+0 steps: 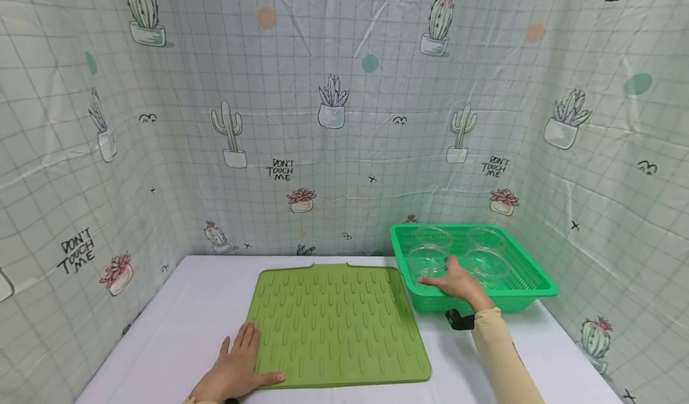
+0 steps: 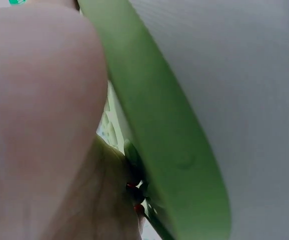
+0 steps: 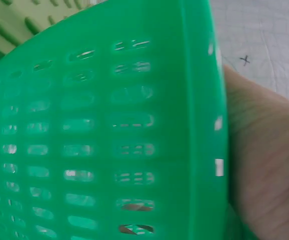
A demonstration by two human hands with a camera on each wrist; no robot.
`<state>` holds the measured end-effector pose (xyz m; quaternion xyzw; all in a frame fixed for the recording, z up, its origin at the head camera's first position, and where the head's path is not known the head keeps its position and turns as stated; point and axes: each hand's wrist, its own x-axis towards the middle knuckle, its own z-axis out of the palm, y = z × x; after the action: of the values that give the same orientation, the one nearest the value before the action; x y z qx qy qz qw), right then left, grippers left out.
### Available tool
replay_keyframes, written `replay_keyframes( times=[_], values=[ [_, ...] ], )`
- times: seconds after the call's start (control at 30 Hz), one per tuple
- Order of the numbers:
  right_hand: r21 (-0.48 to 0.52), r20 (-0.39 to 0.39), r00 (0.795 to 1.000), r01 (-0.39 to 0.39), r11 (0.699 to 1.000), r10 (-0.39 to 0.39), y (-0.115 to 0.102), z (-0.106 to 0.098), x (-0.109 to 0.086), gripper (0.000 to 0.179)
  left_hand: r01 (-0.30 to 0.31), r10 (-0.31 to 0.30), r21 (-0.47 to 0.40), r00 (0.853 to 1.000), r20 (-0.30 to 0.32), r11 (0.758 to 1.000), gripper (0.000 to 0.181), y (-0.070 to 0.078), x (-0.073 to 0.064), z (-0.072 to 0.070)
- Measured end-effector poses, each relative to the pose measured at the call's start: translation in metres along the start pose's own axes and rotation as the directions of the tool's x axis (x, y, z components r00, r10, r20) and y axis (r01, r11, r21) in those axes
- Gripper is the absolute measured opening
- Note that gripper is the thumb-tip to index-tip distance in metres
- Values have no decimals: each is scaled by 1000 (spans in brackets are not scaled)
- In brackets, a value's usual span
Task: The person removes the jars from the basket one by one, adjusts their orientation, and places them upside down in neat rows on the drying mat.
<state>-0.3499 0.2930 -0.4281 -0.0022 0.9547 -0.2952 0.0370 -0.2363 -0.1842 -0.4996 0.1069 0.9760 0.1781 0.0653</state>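
Observation:
My left hand [image 1: 237, 362] rests with its fingers spread at the near-left edge of a green silicone mat [image 1: 334, 326]; its thumb lies across the near corner. In the left wrist view the mat's edge [image 2: 174, 150] runs beside the thumb. My right hand [image 1: 457, 281] reaches over the near rim of a green plastic basket [image 1: 530, 278]. Its thumb and forefinger are spread apart at the near right side of a clear bowl [image 1: 427, 259]. In the right wrist view the basket's slotted wall [image 3: 97, 115] hides most of the fingers.
Several clear bowls stand in the basket, among them a near right bowl [image 1: 487, 262] and a far right bowl [image 1: 487, 238]. The basket stands against the mat's right side on a white table [image 1: 177, 314]. A cactus-print curtain [image 1: 344, 152] encloses the back and sides.

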Motion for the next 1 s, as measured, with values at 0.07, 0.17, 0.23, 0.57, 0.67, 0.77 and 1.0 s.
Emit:
replay_keyframes(
  times=[0.07, 0.17, 0.23, 0.57, 0.67, 0.77, 1.0],
  values=[
    [2, -13, 1000, -8, 1000, 8, 1, -1, -1, 120, -5, 5, 2, 1000, -4, 1000, 125, 1, 1, -1],
    [7, -28, 999, -18, 1000, 18, 0, -3, -4, 120, -7, 7, -6, 1000, -4, 1000, 125, 3, 1, -1],
    [6, -34, 999, -18, 1000, 19, -1, -4, -5, 120, -3, 3, -5, 1000, -2, 1000, 124, 4, 1, -2],
    [30, -65, 998, -9, 999, 11, -5, -5, -6, 121, -2, 2, -15, 1000, -1, 1000, 123, 2, -2, -1],
    [40, -89, 996, -7, 999, 11, -9, -7, -7, 121, 3, -3, -26, 1000, 16, 1000, 123, 1, -1, -1],
    [42, -127, 992, -1, 999, 6, -13, -11, -9, 122, 9, -8, -28, 1000, 24, 1000, 123, 0, 0, -1],
    [47, -201, 979, 11, 999, -2, -19, -16, -16, 123, 9, -8, -29, 999, 33, 1000, 120, 2, 1, -3]
  ],
)
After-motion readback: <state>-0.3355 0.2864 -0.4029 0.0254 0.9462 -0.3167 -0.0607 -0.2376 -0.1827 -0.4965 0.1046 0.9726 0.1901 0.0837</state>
